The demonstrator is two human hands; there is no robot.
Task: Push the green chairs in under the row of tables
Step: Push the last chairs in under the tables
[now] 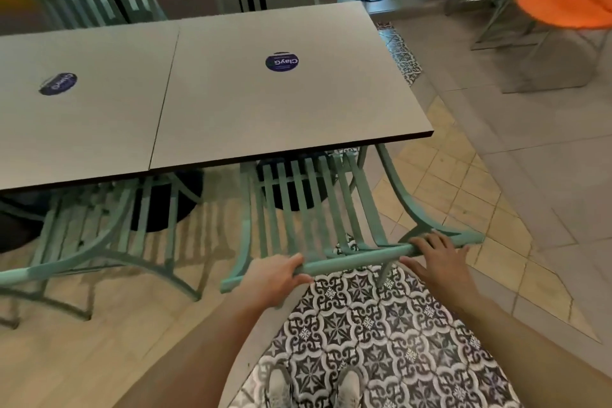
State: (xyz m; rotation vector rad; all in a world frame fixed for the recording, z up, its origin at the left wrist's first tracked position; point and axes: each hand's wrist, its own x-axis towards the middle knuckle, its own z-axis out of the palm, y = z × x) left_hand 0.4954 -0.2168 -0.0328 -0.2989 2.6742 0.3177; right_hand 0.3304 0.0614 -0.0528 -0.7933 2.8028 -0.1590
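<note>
The row of grey square-topped tables ends at the right, where open tiled floor stretches beyond its corner. My mint-green slatted metal chair sits partly under the near edge, another green chair to its left. My left hand grips the top rail; my right hand rests on it, fingers spread.

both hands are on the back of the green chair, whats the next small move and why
Probably a short, straight push forward. The left hand grips the top rail and the right hand rests on it, while the green chair has only its front under the table edge. Most of its slats are outside, unlike the neighbouring chair, which looks further in.
</note>
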